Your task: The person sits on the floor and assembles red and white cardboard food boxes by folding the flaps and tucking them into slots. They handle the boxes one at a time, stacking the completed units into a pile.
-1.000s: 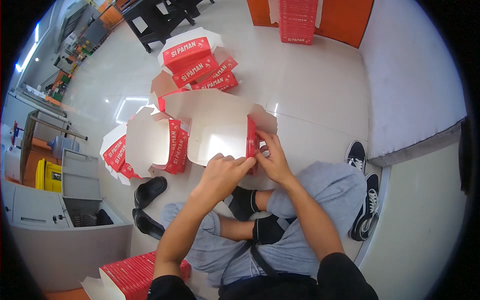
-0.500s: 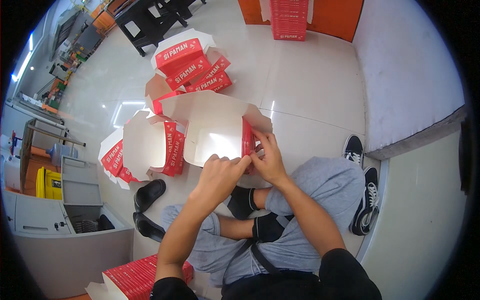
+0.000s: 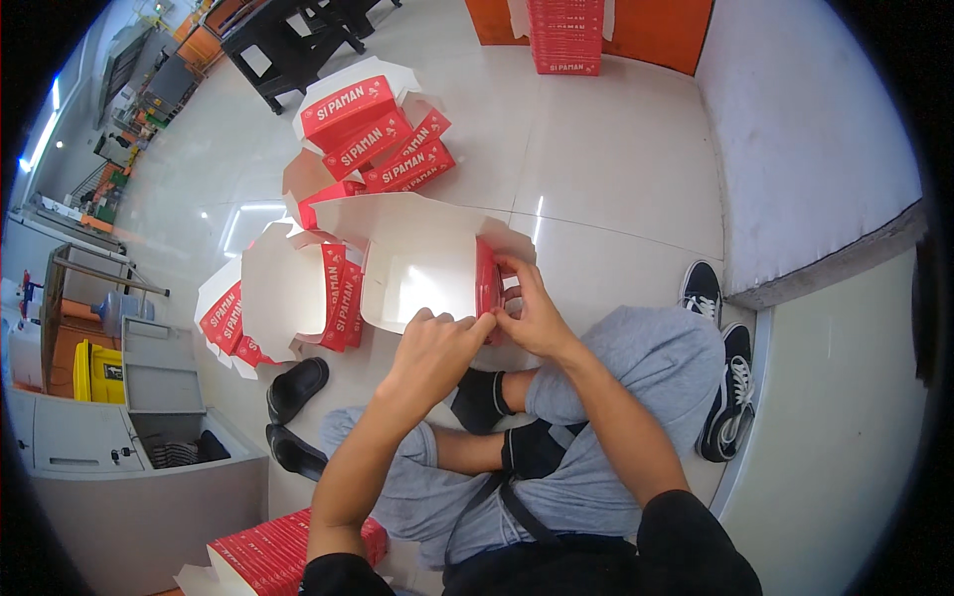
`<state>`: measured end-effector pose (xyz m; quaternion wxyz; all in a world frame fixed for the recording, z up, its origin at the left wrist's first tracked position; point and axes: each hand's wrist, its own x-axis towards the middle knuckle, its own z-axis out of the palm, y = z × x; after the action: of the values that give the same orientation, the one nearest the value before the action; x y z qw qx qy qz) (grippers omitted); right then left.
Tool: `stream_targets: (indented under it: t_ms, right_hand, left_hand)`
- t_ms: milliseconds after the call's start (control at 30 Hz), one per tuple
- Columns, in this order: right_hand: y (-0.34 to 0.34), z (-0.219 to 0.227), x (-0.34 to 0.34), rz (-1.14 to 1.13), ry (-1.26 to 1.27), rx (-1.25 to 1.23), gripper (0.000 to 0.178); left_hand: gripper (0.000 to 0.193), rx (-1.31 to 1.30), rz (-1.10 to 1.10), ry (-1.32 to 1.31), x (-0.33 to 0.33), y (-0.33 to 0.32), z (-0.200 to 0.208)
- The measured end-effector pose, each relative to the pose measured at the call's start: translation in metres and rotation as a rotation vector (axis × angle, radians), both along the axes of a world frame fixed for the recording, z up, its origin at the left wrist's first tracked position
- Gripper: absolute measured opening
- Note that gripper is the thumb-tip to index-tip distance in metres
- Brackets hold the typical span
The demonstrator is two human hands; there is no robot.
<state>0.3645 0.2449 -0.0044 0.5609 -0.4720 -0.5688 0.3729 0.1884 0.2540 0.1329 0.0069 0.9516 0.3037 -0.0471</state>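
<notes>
An opened paperboard food box (image 3: 417, 273), white inside and red outside, is in front of my crossed legs, its lid flap raised on the far side. My left hand (image 3: 442, 348) is closed over the near wall of the box, fingers curled and thumb toward the near right corner. At that corner my right hand (image 3: 535, 316) grips the red right side wall, its index finger bent over the outside. The fingertips of both hands almost meet there. Whatever tab lies under them is hidden.
Folded red-and-white boxes (image 3: 348, 114) are piled beyond, with more boxes (image 3: 283, 288) at the left. Flat red boxes (image 3: 263, 551) are stacked by my left side, and another red stack (image 3: 564, 40) stands far off. Black shoes (image 3: 298, 389), sneakers (image 3: 730, 392) and a grey cabinet (image 3: 149, 487) surround me.
The raised lid of the box has dipped slightly toward me. Both hands keep their grip at the near right corner, and the view has shifted a little.
</notes>
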Motion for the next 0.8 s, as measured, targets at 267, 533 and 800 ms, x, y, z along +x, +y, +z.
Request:
stream_targets:
  t_ms: [267, 533, 800]
  right_hand:
    - [-0.006, 0.012, -0.005, -0.073, 0.045, -0.109, 0.062]
    - [-0.013, 0.030, -0.008, -0.287, -0.557, 0.149, 0.040]
    - [-0.014, 0.025, -0.007, -0.367, -0.828, 0.147, 0.053]
  left_hand:
    - [0.031, -0.353, 0.156, -0.261, -0.004, 0.013, 0.003]
    - [0.029, -0.068, 0.308, -0.427, 0.037, 0.046, -0.026]
    - [0.034, -0.046, 0.300, -0.300, 0.054, 0.040, -0.021]
